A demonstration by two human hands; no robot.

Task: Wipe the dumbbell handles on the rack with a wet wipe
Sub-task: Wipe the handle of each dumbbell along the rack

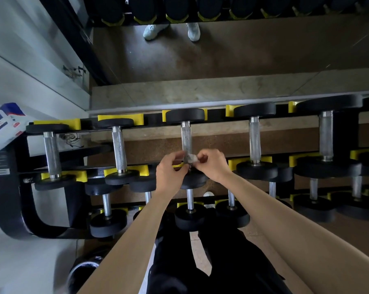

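A crumpled white wet wipe (192,157) is pinched against the knurled steel handle (186,141) (middle dumbbell, top rack tier) by the left hand (171,169) and right hand (213,164).

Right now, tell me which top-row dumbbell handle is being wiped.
The third handle from the left, in the middle of the top row. Both the left hand and right hand pinch the wet wipe at its near end; the other handles stand untouched.

Five dumbbells (186,145) lie side by side on the rack's (7,187) top tier; wipes packet (4,124) at its left end.
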